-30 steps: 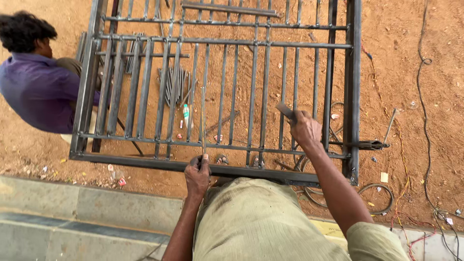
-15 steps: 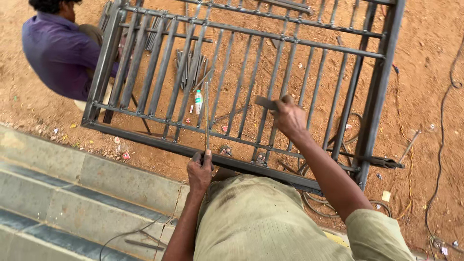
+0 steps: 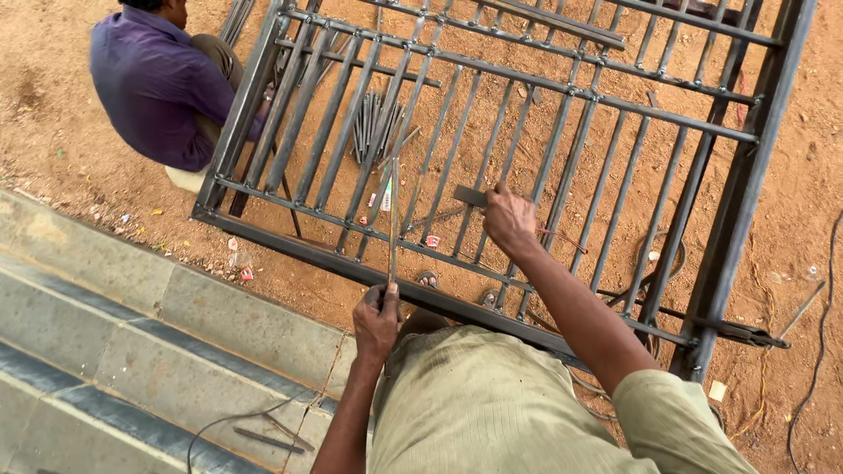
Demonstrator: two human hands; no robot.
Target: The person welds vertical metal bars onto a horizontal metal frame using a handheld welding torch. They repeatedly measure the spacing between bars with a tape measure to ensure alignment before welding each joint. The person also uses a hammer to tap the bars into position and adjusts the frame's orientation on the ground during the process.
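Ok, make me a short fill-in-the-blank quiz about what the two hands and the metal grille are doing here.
1. The left hand holds a thin metal ____ upright against the grille.
2. The right hand holds a flat dark ____ over the bars.
3. The grille lies on reddish ____.
4. A crouching person in a ____ shirt is at its far corner.

Missing words: rod; strip; dirt; purple

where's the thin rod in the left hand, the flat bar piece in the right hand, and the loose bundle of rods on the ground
thin rod (image 3: 392,219): head view, mid-length of the shaft above the left hand
flat bar piece (image 3: 470,196): head view, free end sticking out of the right hand
bundle of rods (image 3: 369,127): head view, middle of the bundle under the grille
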